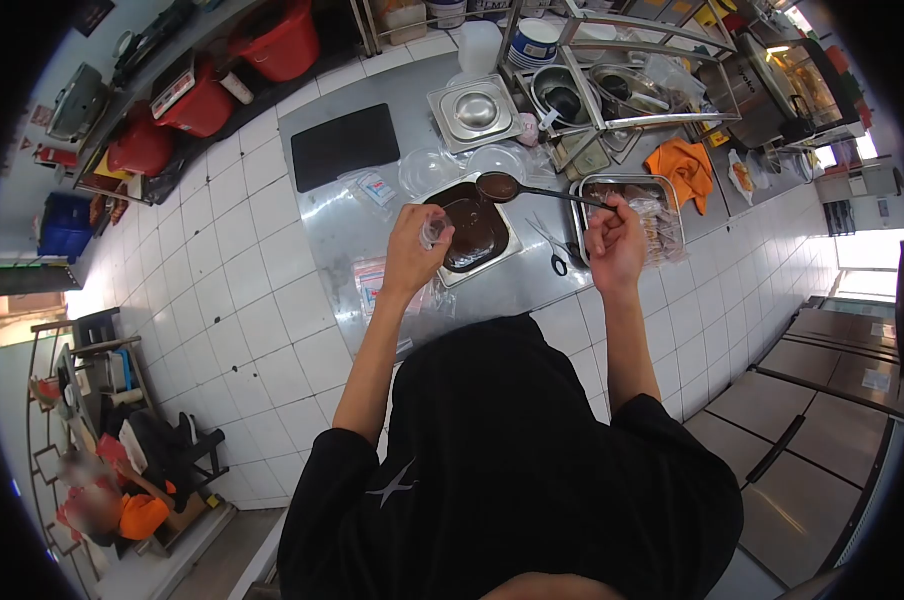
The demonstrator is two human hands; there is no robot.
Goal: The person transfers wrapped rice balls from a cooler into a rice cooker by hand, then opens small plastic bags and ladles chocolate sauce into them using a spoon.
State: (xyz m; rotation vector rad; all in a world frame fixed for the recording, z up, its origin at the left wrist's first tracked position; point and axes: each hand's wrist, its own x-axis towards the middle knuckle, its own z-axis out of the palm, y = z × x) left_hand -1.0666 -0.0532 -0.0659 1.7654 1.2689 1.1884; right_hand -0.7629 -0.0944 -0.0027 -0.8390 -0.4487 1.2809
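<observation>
My left hand [417,245] holds a small clear cup [434,231] at the left edge of a square metal pan [514,243] of dark brown sauce [477,238]. In my right hand [617,240] is the handle of a black ladle [562,194]. The ladle's bowl [497,186], filled with brown sauce, hangs over the pan's far right corner. Scissors [558,262] with black handles lie between the pan and a metal tray [675,190] of wrapped packets [660,228].
A black board [345,147], clear lids [425,172] and plastic bags [370,283] lie on the steel table. Behind stand a lidded metal container [474,112] and a rack [612,128]. An orange cloth [682,172] lies right. Another person [102,500] is at the far lower left.
</observation>
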